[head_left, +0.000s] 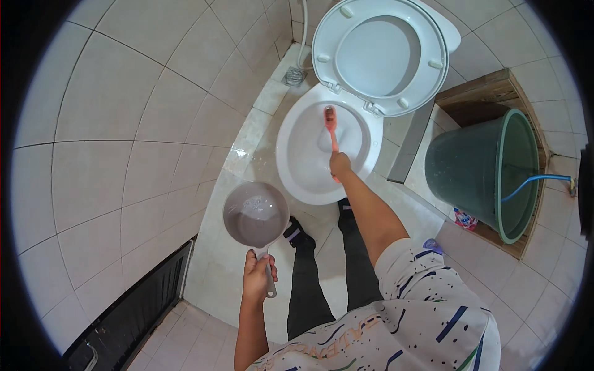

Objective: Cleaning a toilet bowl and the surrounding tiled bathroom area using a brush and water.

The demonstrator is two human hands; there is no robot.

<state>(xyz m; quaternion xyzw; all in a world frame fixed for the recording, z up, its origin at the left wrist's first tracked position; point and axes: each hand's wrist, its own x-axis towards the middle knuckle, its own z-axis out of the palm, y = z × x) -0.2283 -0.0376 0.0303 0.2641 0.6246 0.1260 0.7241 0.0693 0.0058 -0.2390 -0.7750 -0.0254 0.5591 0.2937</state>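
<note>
My left hand (258,275) is closed round the handle of a grey water dipper (241,226), held out to the left of the toilet with some water in its bowl. My right hand (340,164) grips the handle of an orange-red scrub brush (331,120). The brush head reaches over the inside of the white toilet bowl (297,179), near its far inner wall. Whether its bristles touch the bowl I cannot tell. Behind, the toilet seat and lid (325,46) stand raised.
A large dark green bucket (464,164) stands at the right, with a blue hose (537,178) running into it. Near its base lies a small colourful packet (465,219). A grey coil (293,76) sits by the left wall. A dark door (142,309) is at lower left.
</note>
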